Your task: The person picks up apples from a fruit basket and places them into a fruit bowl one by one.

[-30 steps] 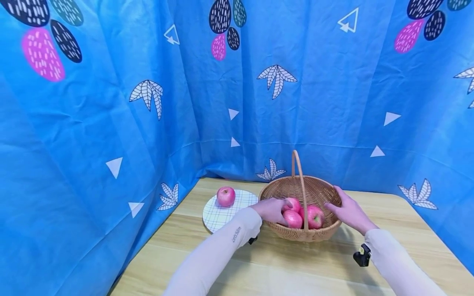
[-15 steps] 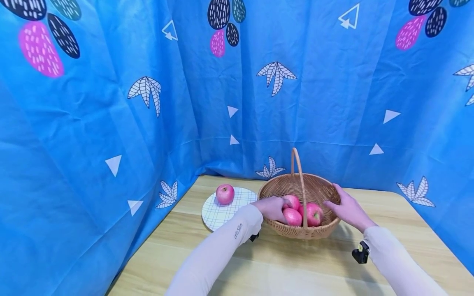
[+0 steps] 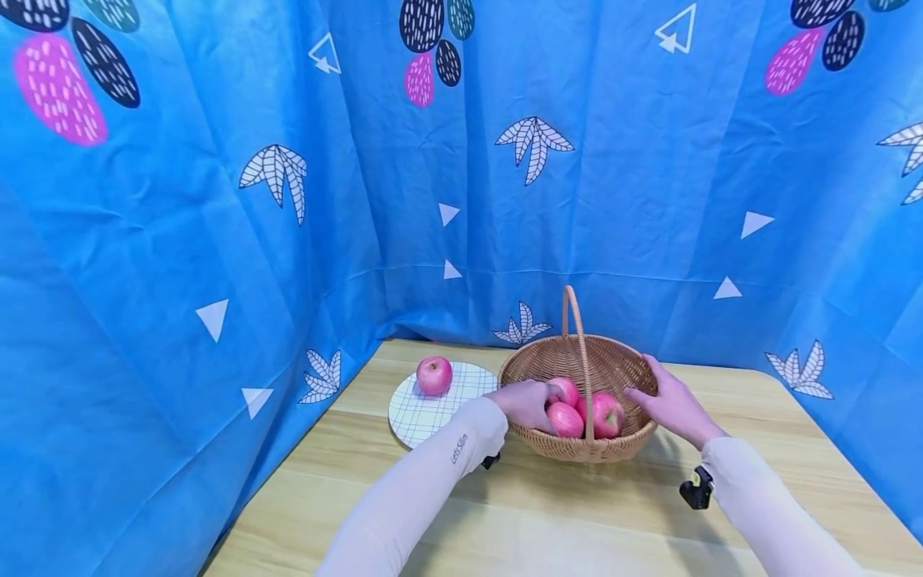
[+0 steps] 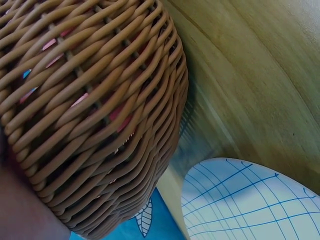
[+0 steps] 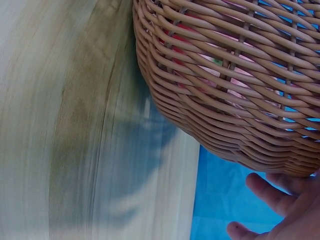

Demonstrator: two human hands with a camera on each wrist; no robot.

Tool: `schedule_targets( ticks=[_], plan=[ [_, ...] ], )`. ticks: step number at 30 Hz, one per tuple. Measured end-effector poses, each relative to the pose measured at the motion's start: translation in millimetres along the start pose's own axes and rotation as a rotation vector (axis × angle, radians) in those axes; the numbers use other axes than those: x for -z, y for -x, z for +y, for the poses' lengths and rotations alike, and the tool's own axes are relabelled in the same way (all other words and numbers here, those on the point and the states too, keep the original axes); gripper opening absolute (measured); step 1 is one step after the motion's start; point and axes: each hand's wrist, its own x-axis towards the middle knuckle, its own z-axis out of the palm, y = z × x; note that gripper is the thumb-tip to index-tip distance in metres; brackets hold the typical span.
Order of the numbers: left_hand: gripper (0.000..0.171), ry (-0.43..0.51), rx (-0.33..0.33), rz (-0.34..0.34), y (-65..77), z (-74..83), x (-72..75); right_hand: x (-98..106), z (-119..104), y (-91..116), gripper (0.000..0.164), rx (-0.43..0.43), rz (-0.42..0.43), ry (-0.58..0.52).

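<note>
Only the view has drifted; left hand (image 3: 525, 403) grasps one apple (image 3: 566, 420) of at least four, right hand (image 3: 676, 406) one basket (image 3: 557, 448)

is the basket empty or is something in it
Not empty: at least three apples lie inside the basket in the head view, and pinkish-red shows through its weave in both wrist views.

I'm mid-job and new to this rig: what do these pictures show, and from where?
No machine here: a person works bare-handed. The wide picture is from the head; the close-ups, from each wrist, show the basket from outside. On the table stand the basket, with several apples in it, and a plate with one apple. The left hand reaches into the basket to the apples; I can't tell whether it grips one. The right hand loosely holds the rim, thumb inside, fingers outside.
</note>
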Motion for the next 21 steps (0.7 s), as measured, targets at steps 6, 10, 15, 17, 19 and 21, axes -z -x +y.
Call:
schedule_targets(
  ticks=[6,10,15,17,19,21],
  plan=[
    [0.058,0.007,-0.024,0.026,-2.3,-1.5,-3.1,0.2,2.3,0.7,0.091,0.001,0.007,0.01],
    [0.056,0.015,-0.032,0.051,-2.5,-3.4,-4.0,-0.5,3.9,-0.4,0.09,-0.001,0.005,0.021],
    [0.059,0.001,-0.033,0.09,-3.3,-4.6,-6.2,-1.3,5.2,-0.5,0.091,-0.002,-0.001,0.01],
    [0.06,0.002,-0.03,0.112,-3.1,-4.6,-6.6,-1.2,5.2,-0.2,0.091,0.001,-0.002,0.002],
    [0.063,0.007,-0.023,0.137,-2.3,-4.2,-6.4,-1.0,5.7,-0.2,0.091,0.001,-0.002,-0.006],
    [0.065,0.017,-0.012,0.159,-0.6,-3.1,-5.3,-0.9,5.7,0.0,0.091,0.0,-0.002,-0.01]
  ],
)
